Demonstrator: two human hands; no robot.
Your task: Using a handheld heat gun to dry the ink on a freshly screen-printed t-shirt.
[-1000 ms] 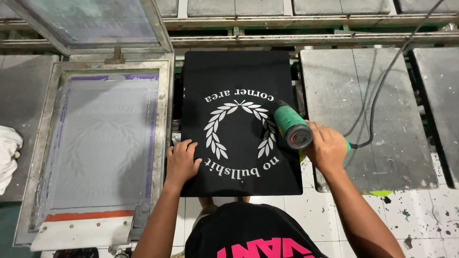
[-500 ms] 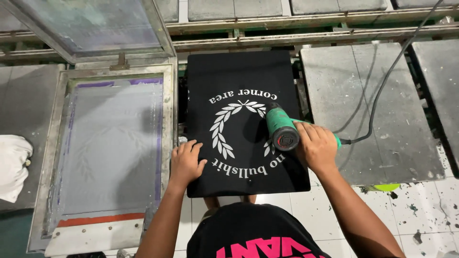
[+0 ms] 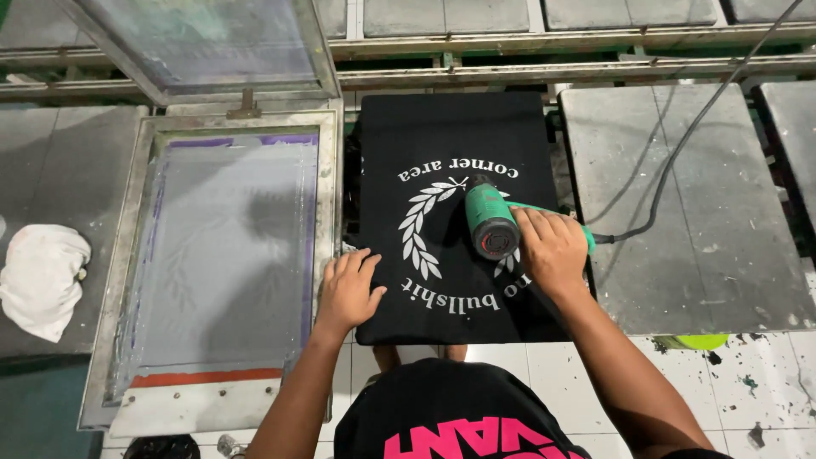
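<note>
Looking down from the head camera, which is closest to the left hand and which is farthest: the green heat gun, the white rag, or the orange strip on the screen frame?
From the left hand:
1. Green heat gun, to its right over the black fabric, held by the right hand.
2. Orange strip, lower left on the screen frame.
3. White rag, far left.
</note>
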